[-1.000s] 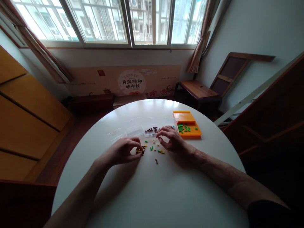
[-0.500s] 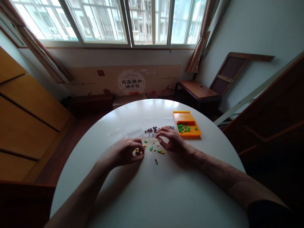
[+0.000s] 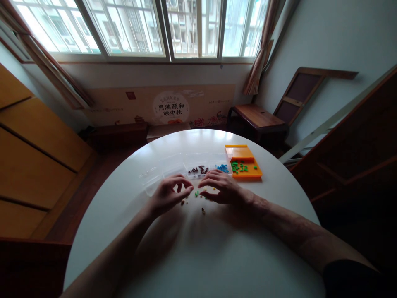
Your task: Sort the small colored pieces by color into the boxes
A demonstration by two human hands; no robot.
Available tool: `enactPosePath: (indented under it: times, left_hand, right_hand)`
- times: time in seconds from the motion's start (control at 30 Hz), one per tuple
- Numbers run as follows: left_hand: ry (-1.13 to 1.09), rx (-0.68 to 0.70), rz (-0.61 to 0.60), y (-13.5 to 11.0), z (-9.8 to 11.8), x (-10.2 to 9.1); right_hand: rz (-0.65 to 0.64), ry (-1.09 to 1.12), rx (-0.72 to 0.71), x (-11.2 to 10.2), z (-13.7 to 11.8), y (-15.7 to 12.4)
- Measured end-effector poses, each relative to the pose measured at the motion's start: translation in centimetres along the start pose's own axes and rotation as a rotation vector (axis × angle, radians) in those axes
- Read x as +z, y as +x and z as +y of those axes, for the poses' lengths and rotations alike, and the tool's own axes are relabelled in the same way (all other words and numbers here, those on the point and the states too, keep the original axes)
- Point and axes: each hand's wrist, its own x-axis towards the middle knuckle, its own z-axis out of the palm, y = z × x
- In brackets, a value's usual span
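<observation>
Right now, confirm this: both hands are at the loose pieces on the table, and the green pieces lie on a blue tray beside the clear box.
Wrong colour: the tray is orange, not blue, as the head view shows. The green pieces do lie on it, beside the clear box, left hand and right hand at the loose pieces.

A home room: curtained window (image 3: 161, 29), round white table (image 3: 217, 256), wooden cabinets (image 3: 34, 157).

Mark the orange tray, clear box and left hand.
orange tray (image 3: 248, 176), head view, near rim.
clear box (image 3: 173, 169), head view, bare compartment.
left hand (image 3: 167, 194), head view, back of the hand.
</observation>
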Motion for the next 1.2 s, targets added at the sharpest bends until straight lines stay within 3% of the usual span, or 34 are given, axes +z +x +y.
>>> enactPosePath:
  times: [0.33, 0.63, 0.83, 0.93, 1.2]
  left_hand:
    - [-0.111, -0.068, -0.069, 0.1, 0.8, 1.5]
    - [-0.048, 0.007, 0.002, -0.1, 0.9, 1.4]
    - [0.137, 0.236, -0.160, -0.9, 0.2, 0.7]
    - [0.146, 0.268, -0.240, -1.2, 0.1, 0.7]
    - [0.199, 0.285, -0.348, -1.4, 0.2, 1.3]
  right_hand:
    - [0.001, -0.015, -0.004, 0.2, 0.7, -0.3]
    - [0.134, -0.107, 0.070, 0.2, 0.4, 0.0]
    - [0.295, -0.173, 0.308, 0.7, 1.4, -0.4]
    - [0.295, -0.189, 0.388, 0.9, 1.9, -0.7]
    - [0.294, -0.112, 0.435, 1.1, 1.7, -0.6]
